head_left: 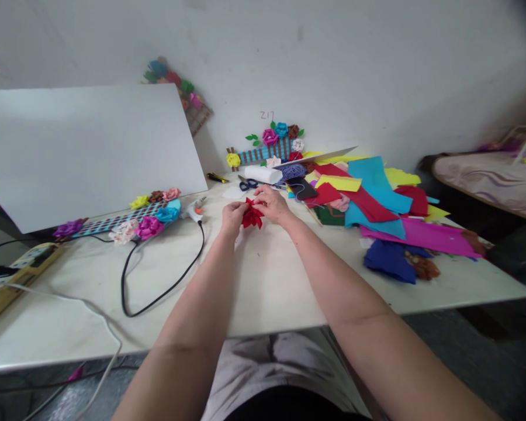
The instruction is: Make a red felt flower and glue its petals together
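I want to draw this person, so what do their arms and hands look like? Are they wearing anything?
Both arms are bare as far as the picture shows: no sleeves on the left arm or right arm. The left hand and right hand wear no gloves. No watch or bracelet shows at either wrist. Rings are too small to tell.
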Demonstrator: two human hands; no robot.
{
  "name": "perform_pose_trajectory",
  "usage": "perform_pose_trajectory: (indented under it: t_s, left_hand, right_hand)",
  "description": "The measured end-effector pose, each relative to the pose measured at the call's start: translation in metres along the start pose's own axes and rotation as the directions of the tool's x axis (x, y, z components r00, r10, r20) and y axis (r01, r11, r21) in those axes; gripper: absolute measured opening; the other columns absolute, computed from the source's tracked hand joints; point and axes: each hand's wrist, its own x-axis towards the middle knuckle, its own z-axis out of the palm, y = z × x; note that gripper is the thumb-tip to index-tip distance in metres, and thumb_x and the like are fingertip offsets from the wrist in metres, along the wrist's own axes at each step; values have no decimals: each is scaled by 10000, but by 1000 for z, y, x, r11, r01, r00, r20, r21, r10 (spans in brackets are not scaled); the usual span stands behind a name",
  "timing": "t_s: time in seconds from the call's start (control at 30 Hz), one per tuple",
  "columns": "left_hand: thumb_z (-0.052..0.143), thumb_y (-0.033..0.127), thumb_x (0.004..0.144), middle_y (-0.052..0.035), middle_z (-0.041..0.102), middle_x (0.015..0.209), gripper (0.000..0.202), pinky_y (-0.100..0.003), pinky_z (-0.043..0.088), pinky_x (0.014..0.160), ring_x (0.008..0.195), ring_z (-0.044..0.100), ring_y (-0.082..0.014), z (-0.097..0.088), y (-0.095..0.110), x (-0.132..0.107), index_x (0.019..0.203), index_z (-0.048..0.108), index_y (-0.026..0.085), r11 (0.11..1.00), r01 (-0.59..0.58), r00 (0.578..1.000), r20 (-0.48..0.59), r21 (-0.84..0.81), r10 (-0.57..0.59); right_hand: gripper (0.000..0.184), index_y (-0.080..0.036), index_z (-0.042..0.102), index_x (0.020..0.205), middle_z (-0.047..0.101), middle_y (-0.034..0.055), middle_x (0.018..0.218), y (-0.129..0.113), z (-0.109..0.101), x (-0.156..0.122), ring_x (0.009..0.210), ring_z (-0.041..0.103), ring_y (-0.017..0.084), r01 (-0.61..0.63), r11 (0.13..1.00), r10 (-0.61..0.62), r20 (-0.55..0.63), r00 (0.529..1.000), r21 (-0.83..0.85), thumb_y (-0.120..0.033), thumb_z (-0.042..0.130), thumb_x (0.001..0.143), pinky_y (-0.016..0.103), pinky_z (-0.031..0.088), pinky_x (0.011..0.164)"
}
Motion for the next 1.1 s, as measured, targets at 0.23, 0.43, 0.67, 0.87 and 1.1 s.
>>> perform_pose_trajectory:
  t_s: [0.23, 0.43, 0.67, 0.87, 1.1]
  left_hand:
    - [719, 414, 629, 2, 604, 547, 271, -222, 388, 505, 504, 528, -111, 5, -3, 2, 647, 660, 149, 976, -75, 997, -11, 206, 79]
    - [681, 337, 663, 0, 606, 554, 193, -224, 391, 512, 501, 523, -111, 6, -9, 5, 659, 672, 144, 979, -46, 998, -22, 196, 51]
    - [691, 331, 663, -9, 615, 560, 184, -219, 404, 523, 539, 561, -126, 8, -14, 6, 653, 666, 148, 974, -34, 998, -46, 226, 46]
    - [704, 300, 664, 3, 572, 490, 182, -211, 368, 459, 437, 494, -96, 12, -2, 0, 628, 638, 134, 997, 31, 996, -91, 69, -25]
    - [728, 268, 640, 9, 546, 455, 183, -216, 349, 435, 391, 466, -92, 10, 6, -6, 605, 610, 132, 993, 118, 990, -73, 0, -118]
  right_hand:
    - [101, -185, 686, 826, 606, 79, 1147, 1, 2, -2, 943, 591, 208, -44, 997, 42, -38, 998, -56, -189, 619, 751, 327, 476, 804]
    - [99, -197, 704, 777, 612, 59, 1151, -3, 1, -2, 913, 600, 197, -59, 995, 56, -35, 998, -81, -176, 610, 753, 326, 476, 804]
    - [93, -202, 709, 738, 630, 43, 1157, -3, 0, -3, 855, 601, 178, -100, 989, 98, -22, 995, -113, -197, 618, 758, 327, 463, 796]
    - [140, -202, 713, 718, 628, 54, 1199, -7, -1, -1, 1009, 591, 214, -40, 992, 34, -45, 998, -123, -170, 597, 788, 364, 420, 909]
    - [157, -196, 712, 699, 615, 44, 1242, -7, -3, 1, 986, 592, 202, 51, 993, -44, 69, 997, -106, -124, 587, 762, 366, 406, 924]
